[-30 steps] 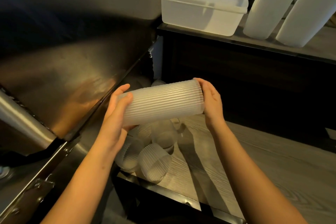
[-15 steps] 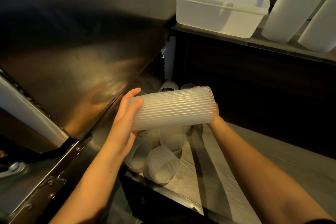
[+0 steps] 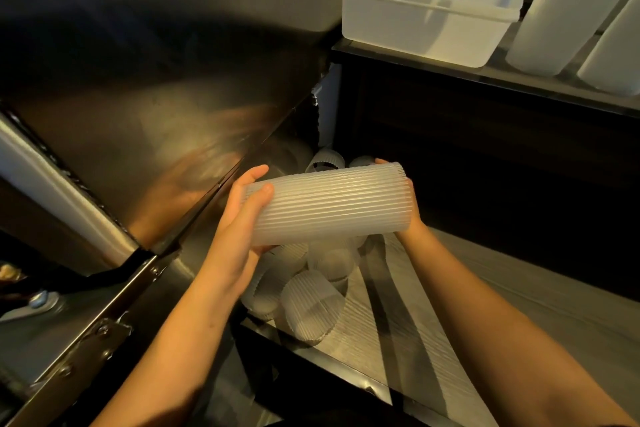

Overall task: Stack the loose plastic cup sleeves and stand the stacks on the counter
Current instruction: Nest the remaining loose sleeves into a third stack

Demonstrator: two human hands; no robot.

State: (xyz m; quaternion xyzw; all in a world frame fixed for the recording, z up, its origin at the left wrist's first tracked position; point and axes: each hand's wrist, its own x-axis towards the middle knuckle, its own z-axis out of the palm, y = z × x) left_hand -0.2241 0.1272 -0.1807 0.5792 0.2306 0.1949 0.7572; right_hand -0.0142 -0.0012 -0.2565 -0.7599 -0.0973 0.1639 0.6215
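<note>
Head view: your left hand [image 3: 239,218] grips one end of the sleeve stack [image 3: 332,204] and your right hand [image 3: 414,222] cups the other, holding it level above the loose sleeves [image 3: 311,308] lying on the counter [image 3: 519,305].

This looks like the work area of a café or drinks shop. A big stainless steel cabinet [image 3: 156,114] stands on the left. A white plastic tub [image 3: 426,21] and tall white stacks [image 3: 561,10] sit on the far shelf [image 3: 433,71]. Ribbed cup sleeves [image 3: 311,308] lie heaped on the wood-grain bench [image 3: 519,305].
</note>
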